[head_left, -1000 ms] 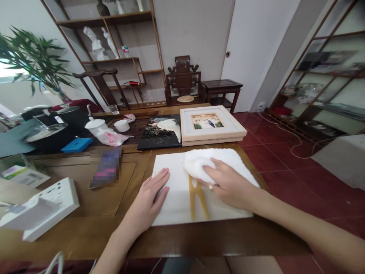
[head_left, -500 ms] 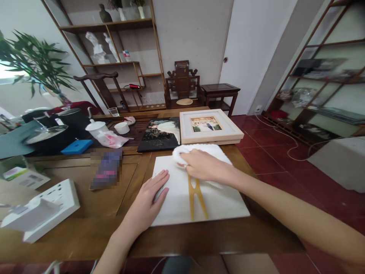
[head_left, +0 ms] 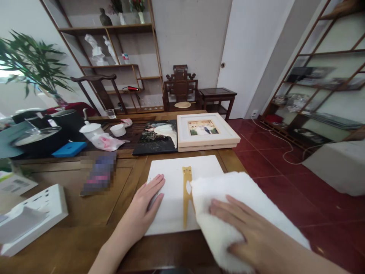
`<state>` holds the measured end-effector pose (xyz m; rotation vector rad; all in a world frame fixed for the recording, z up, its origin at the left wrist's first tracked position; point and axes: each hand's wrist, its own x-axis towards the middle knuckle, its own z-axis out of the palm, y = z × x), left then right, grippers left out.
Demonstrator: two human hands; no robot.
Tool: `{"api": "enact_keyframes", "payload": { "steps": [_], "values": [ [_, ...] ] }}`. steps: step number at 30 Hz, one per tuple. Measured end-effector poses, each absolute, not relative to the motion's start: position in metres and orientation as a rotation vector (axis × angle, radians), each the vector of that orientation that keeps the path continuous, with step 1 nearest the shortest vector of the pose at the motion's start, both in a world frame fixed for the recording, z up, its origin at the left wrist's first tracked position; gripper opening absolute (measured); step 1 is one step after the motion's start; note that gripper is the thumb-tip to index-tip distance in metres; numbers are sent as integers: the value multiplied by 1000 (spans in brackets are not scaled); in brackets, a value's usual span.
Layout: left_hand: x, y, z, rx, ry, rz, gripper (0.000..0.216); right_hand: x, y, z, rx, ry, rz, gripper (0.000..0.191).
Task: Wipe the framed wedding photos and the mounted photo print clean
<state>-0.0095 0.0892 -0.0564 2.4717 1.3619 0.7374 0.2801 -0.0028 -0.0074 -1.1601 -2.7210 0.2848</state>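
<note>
A white board lies face down on the wooden table, with a thin gold stand running down its middle. My left hand rests flat on the board's left edge, fingers together. My right hand presses a fluffy white cloth onto the board's near right corner. The cloth hangs over the table edge and hides that corner.
A white framed photo and a dark photo print lie behind the board. A white box, a blurred packet, a blue sponge, cups and pots crowd the left. Red tiled floor lies to the right.
My right hand has dragged the cloth from the board's far side toward me to its near right corner, uncovering the gold stand's top. My left hand has stayed in place.
</note>
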Motion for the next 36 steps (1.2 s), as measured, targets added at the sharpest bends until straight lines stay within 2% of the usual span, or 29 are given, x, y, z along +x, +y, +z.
{"api": "enact_keyframes", "payload": {
  "steps": [6, 16, 19, 25, 29, 33, 36],
  "values": [
    [-11, 90, -58, 2480, 1361, 732, 41, 281, 21, -3, -1185, -2699, 427, 18],
    [-7, 87, -50, 2446, 1388, 678, 40, 286, 117, -11, -1170, -2694, 123, 25],
    [-6, 87, -50, 2439, 1386, 679, 41, 283, 107, -9, -1189, -2724, 118, 25],
    [-6, 88, -52, 2424, 1384, 689, 41, 279, 37, -7, -1133, -2849, 319, 22],
    [-6, 88, -52, 2426, 1385, 674, 41, 279, 2, -13, -1000, -2850, 348, 28],
    [-6, 87, -52, 2437, 1381, 659, 42, 280, 11, -1, -1060, -2831, 475, 37],
    [-6, 87, -52, 2438, 1378, 654, 43, 281, 45, 8, -1174, -2799, 456, 30]
  ]
}}
